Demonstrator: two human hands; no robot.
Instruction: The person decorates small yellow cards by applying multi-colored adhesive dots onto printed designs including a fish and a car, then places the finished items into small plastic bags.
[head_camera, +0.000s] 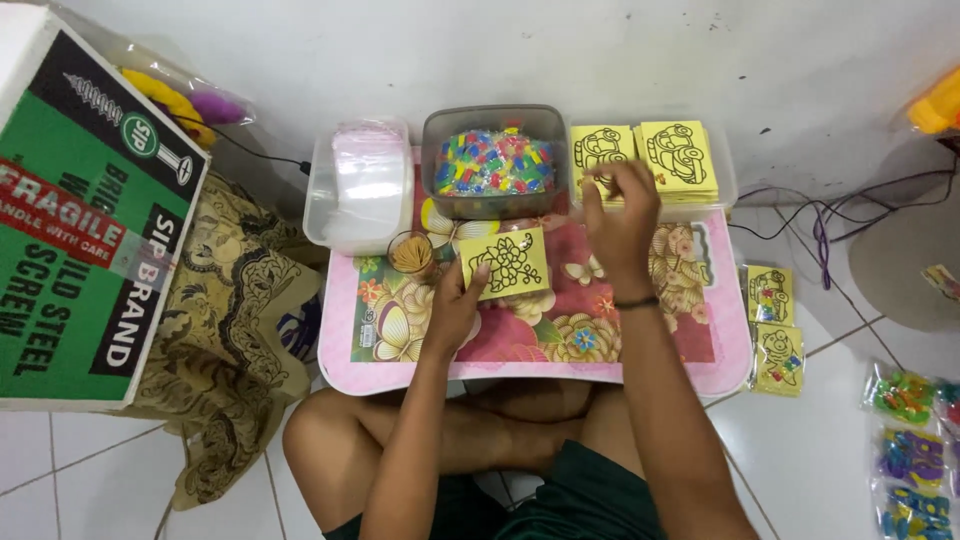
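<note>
My left hand (455, 305) holds a yellow card with a black line drawing (506, 262) by its lower left corner, just above a small pink floral table (700, 375). My right hand (620, 222) reaches toward the back right, fingers bent over the front edge of a clear tray (727, 180) with two stacks of yellow drawing cards (678, 155); whether it grips one is hidden. A clear tub of small colourful tubes (493, 162) stands at the back middle of the table.
A clear box of white bags (358, 185) stands at the back left, with a small cup of sticks (410, 255) in front. A large green carton (85, 220) stands left over patterned cloth. Packed cards (775, 330) and colourful packets (910, 440) lie on the floor at right.
</note>
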